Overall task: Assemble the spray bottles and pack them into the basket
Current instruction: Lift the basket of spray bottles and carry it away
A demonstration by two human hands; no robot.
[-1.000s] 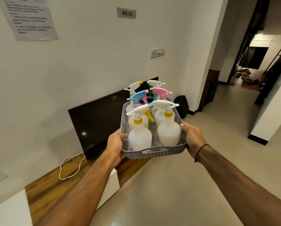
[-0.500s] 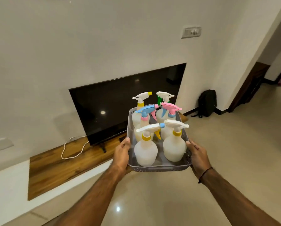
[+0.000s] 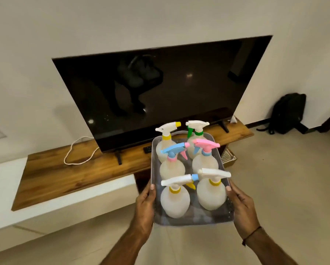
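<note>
Spray bottles, six of them, stand upright in two rows of three inside a grey perforated basket (image 3: 191, 222) held in the air in front of a wooden TV shelf (image 3: 64, 178). The nearest pair, a bottle with a white trigger and blue nozzle tip (image 3: 175, 201) and a bottle with an all-white trigger (image 3: 211, 195), both wear yellow collars. Behind them sit a bottle with a blue trigger (image 3: 171, 168) and a bottle with a pink trigger (image 3: 205, 163), and at the far end a bottle with a yellow-tipped white trigger (image 3: 165, 142) beside a bottle with a green collar (image 3: 195, 138). The left hand (image 3: 145, 204) has its grip clamped on the basket's left rim, thumb over the edge; the right hand (image 3: 241, 207) is clamped likewise on the right rim. A dark television (image 3: 160, 88) stands on the shelf, a white cable (image 3: 78, 152) looped near its left foot. A black backpack (image 3: 288, 113) leans against the wall on the floor to the right.
</note>
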